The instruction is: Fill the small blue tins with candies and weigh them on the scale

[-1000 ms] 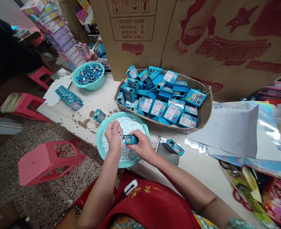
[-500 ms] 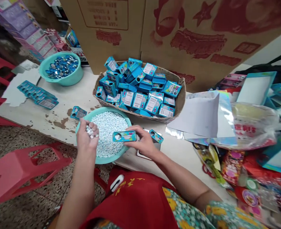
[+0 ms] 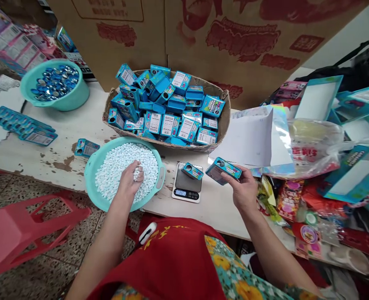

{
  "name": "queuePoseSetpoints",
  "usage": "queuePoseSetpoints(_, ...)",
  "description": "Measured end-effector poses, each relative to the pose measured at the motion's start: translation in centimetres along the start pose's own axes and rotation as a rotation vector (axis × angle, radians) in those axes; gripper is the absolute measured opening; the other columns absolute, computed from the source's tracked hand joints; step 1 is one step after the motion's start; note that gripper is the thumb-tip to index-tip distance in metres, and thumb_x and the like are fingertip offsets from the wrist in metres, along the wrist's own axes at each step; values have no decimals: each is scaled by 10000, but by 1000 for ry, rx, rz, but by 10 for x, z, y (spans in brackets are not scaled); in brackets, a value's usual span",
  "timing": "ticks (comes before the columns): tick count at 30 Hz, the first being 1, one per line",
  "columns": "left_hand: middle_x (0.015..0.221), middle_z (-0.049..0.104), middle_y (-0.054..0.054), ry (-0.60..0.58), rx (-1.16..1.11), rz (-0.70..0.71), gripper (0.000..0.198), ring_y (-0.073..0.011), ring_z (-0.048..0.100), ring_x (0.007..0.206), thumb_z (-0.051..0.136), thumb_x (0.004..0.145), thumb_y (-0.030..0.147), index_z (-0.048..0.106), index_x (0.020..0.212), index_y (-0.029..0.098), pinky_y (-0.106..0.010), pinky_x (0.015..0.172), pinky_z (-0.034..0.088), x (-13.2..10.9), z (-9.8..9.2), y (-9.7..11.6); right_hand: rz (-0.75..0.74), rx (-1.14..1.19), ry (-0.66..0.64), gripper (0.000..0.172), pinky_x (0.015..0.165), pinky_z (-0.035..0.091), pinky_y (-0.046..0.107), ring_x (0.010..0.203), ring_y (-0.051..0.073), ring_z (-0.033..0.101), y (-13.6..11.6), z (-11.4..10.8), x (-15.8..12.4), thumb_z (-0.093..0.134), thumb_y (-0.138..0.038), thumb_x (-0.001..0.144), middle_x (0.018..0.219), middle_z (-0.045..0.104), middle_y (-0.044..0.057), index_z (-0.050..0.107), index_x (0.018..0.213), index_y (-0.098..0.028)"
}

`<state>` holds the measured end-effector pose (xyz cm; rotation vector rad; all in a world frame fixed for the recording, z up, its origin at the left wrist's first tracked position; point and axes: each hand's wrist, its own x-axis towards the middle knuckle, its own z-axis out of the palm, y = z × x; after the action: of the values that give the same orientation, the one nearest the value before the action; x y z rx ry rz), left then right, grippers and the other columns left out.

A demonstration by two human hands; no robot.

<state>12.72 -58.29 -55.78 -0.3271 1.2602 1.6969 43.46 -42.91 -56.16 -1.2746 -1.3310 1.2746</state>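
One blue box in my right hand, a small cluster of white pellets in my left.
My right hand (image 3: 246, 192), right of centre, grips that one blue box (image 3: 217, 171), smooth, rounded at the corners, tilted, its round hole showing. My left hand (image 3: 130, 180), left of centre, has its fingers curled around a few white pellets (image 3: 148, 166), small and rounded, above one plastic bowl (image 3: 161, 180) holding too many to count. Between my hands sits one flat scale (image 3: 184, 185) with one small box (image 3: 193, 171) on its dark plate; one loose box (image 3: 87, 148) lies just left of the bowl. At upper centre, one rough-edged cardboard tray (image 3: 225, 110) holds over twenty more. A second bowl (image 3: 78, 99), upper left, is heaped with shiny metallic discs (image 3: 57, 83).
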Motion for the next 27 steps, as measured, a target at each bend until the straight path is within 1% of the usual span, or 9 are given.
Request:
queuePoseSetpoints(3, 538, 423, 53, -88, 6, -30, 231, -36, 377, 356, 607, 840, 330, 476, 765, 155, -129, 312, 238, 4, 15, -5, 21, 7, -2, 449, 726, 506, 340, 775, 180, 609, 11, 0, 0, 816, -329, 571, 855, 644, 22, 621, 949, -185)
queuePoseSetpoints(6, 521, 426, 53, -55, -63, -26, 271, -46, 379, 352, 553, 872, 369, 439, 727, 171, -142, 313, 241, 10, 21, -7, 16, 9, 59, 468, 739, 495, 335, 777, 173, 602, 32, -5, 3, 814, -319, 565, 872, 631, 21, 606, 960, -179)
queuePoseSetpoints(10, 453, 367, 69, 14, -98, 30, 299, -58, 343, 324, 507, 896, 396, 434, 703, 179, -163, 309, 237, 17, 15, -3, 68, -35, 205, 534, 781, 484, 371, 795, 186, 600, 76, -25, 3, 816, -346, 550, 888, 615, 31, 560, 982, -164)
queuePoseSetpoints(13, 463, 386, 56, 42, -171, 9, 329, -66, 377, 343, 476, 905, 425, 429, 689, 180, -169, 316, 253, 21, 5, 2, 97, -175, 218, 551, 799, 479, 433, 829, 229, 600, 100, -43, -3, 790, -422, 576, 899, 605, 55, 536, 988, -160)
queuePoseSetpoints(16, 482, 405, 56, 47, -211, 3, 304, -59, 394, 357, 513, 892, 400, 438, 700, 176, -162, 323, 253, 24, 0, 6, -90, -451, 209, 583, 877, 433, 515, 1056, 316, 537, 95, -43, -13, 753, -463, 637, 1127, 556, 154, 515, 1075, -160)
queuePoseSetpoints(18, 460, 374, 68, 46, -218, 3, 315, -60, 385, 348, 539, 875, 416, 436, 695, 179, -166, 327, 260, 26, 0, 6, -303, -585, 161, 676, 946, 381, 549, 1201, 348, 434, 80, -27, -17, 772, -466, 631, 1278, 466, 193, 479, 1164, -171)
queuePoseSetpoints(20, 463, 385, 65, 54, -229, 2, 340, -61, 400, 356, 564, 854, 438, 425, 683, 180, -167, 334, 272, 26, 5, 3, -453, -601, 2, 746, 977, 363, 551, 1218, 346, 422, 61, 1, -19, 797, -468, 605, 1287, 470, 188, 460, 1206, -182)
queuePoseSetpoints(23, 467, 391, 70, 67, -234, 0, 358, -46, 375, 342, 607, 826, 435, 408, 674, 179, -158, 324, 242, 18, 18, 0, -441, -514, -278, 501, 888, 451, 469, 1021, 279, 564, 33, 50, -19, 716, -441, 723, 1076, 605, 117, 536, 1117, -189)
queuePoseSetpoints(27, 424, 297, 91, -13, -209, 91, 386, -35, 267, 306, 613, 818, 455, 402, 646, 181, -171, 310, 166, -15, 44, 10, -440, -375, -411, 268, 797, 487, 373, 889, 220, 600, -12, 98, -22, 662, -363, 802, 946, 632, 65, 604, 1007, -202)
